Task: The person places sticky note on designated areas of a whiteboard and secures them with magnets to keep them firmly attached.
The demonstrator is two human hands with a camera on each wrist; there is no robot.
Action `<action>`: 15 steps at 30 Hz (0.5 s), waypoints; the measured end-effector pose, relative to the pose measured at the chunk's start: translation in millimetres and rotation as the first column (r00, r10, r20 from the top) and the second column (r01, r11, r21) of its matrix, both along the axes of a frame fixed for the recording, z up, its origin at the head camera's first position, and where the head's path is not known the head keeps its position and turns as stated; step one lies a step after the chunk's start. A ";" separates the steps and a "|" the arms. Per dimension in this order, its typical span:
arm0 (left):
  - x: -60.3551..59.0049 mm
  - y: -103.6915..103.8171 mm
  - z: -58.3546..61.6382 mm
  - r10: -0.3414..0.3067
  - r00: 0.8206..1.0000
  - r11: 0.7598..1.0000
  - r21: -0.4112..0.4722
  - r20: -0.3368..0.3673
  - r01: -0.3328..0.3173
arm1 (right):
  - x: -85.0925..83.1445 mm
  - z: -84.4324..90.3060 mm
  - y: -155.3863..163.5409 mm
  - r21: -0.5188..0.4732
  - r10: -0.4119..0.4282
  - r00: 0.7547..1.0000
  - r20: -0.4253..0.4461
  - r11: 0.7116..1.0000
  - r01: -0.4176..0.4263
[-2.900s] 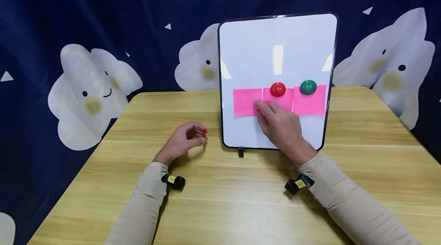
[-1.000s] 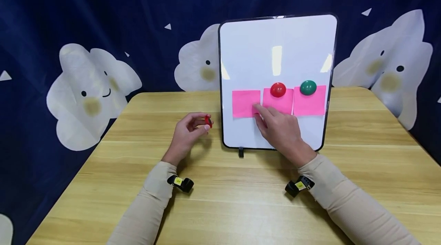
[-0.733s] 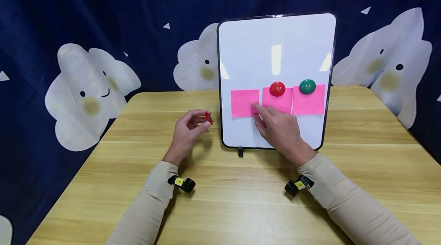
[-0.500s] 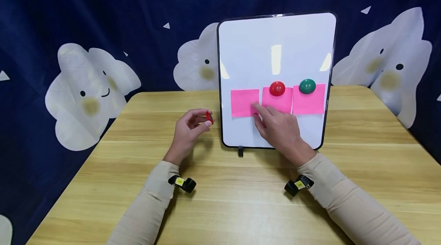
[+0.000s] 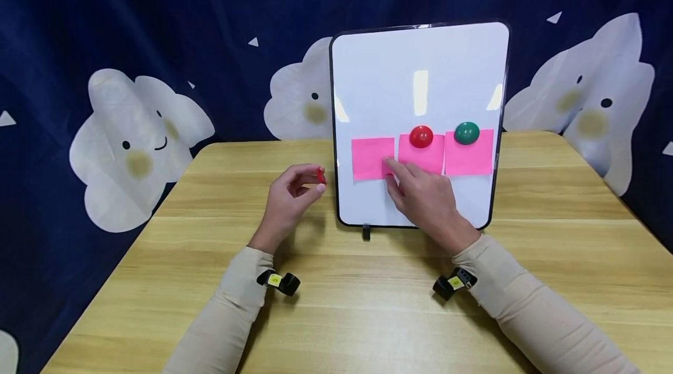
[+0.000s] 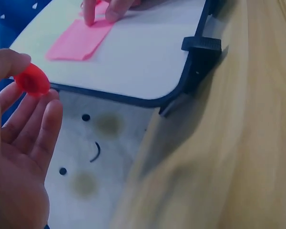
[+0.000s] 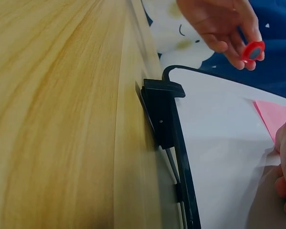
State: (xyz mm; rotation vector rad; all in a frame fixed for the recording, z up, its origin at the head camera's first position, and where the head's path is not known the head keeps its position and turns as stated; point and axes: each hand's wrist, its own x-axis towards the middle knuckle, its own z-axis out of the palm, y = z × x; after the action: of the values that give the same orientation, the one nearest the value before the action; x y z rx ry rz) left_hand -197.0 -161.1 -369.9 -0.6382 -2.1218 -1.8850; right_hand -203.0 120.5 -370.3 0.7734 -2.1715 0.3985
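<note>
While right hand (image 5: 423,198) fingers still press pink note (image 5: 372,158), left hand (image 5: 291,201) has lifted pinched red magnet (image 5: 320,176)

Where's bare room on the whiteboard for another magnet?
The whiteboard is bare above the note row. The left pink note has no magnet; the right hand presses its corner. The red magnet and green magnet crowd the other notes.

The right hand (image 5: 426,201) covered the lower right corner of the left pink note (image 5: 372,158) and part of the whiteboard (image 5: 420,70). In the right wrist view the hand was cut off at the edge. The table (image 6: 238,167) was blurred in the left wrist view.
</note>
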 end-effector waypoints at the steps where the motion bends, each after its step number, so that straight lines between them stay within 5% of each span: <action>1: 0.3 1.7 1.9 0.006 1.000 1.000 -0.015 -0.015 -0.006 | 0.3 -0.1 -0.2 0.000 -0.002 1.000 0.002 1.000 0.002; 8: 2.6 14.0 19.9 0.033 0.993 0.995 -0.086 -0.110 -0.043 | 0.2 0.6 -2.3 0.013 -0.012 1.000 0.015 1.000 0.012; 15: 13.6 28.8 46.4 0.035 0.993 0.997 -0.059 -0.113 -0.042 | 0.0 -0.3 0.3 0.016 -0.022 1.000 0.013 1.000 0.022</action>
State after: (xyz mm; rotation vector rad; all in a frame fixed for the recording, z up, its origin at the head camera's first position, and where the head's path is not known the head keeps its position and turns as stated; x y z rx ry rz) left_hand -183.4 -132.3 -323.4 -0.6940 -2.1126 -1.7276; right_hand -203.0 120.8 -370.6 0.7572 -2.1961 0.3766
